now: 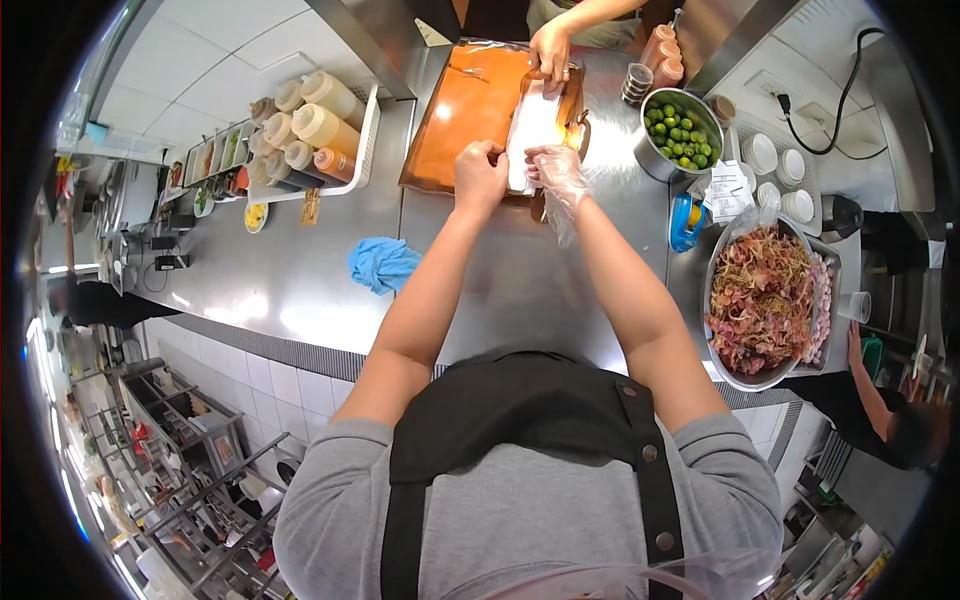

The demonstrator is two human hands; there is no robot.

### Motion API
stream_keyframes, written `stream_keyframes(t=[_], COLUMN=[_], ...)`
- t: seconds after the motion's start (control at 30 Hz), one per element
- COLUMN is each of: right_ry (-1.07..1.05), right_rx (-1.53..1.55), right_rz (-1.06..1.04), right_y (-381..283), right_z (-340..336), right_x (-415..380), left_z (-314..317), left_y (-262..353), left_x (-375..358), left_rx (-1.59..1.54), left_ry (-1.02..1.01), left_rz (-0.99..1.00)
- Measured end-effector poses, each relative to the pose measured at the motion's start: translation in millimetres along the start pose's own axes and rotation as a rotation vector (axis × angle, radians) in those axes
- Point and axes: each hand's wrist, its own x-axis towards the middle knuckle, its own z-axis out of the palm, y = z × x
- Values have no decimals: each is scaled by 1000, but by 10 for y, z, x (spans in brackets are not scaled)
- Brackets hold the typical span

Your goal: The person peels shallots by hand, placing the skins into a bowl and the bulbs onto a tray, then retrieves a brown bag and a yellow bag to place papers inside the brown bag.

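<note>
A long, bright white sheet (533,125), washed out by glare, lies lengthwise on a dark brown board or tray. My bare left hand (482,176) is closed in a pinch at its near left edge. At the near right corner, my right hand (558,178) wears a loose clear plastic glove; its bent fingers close on the sheet's edge. Another person's hand (550,52) touches the far end. Left of the sheet is a flat orange-brown tray (455,115) with a shiny surface.
A blue cloth (384,264) lies on the steel counter (500,290). To the left stands a white basket (368,150) of squeeze bottles. On the right are a metal pot (652,158) of green limes, stacked white lids (790,166) and a large bowl (712,340) of reddish shredded food.
</note>
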Motion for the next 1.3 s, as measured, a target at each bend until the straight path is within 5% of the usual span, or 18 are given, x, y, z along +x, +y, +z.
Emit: stream_keyframes(t=[0.13,0.3,0.47,0.53,0.6,0.67,0.87,0.97,1.07,1.13,1.23,1.3], right_ry=[97,-42,104,299,212,197,314,126,98,117,138,229], right_rx=[-85,-166,-255,-518,-718,-1161,-1085,-1345,-1196,-1202,-1111,-915], right_rz=[29,146,-320,-386,-496,-323,-446,-125,-73,-103,-427,-344], right_y=[-135,-102,-43,-301,165,-3,-327,-404,-334,-211,104,15], right_z=[-12,10,-41,5,-365,-312,291,424,403,344,270,298], right_x=[-246,-555,-757,-1059,-936,-1260,-1092,-900,-793,-702,-537,-518], left_z=[44,119,9,-148,-254,-290,65,156,82,47,-74,-150], left_y=[-43,113,59,25,-140,-99,127,286,230,68,-75,-157], left_x=[-97,-122,-238,-415,-655,-847,-1084,-1257,-1397,-1511,-1649,-1730], left_rx=[-34,-94,-59,-86,101,53,5,-142,-165,-173,-183,-170], left_ry=[-43,-20,-11,-27,-16,-30,-133,-171,-173,-143,-189,-204], left_rz=[-57,-55,-95,-168,0,-67,-1,-86,-140,-83,-154,-106])
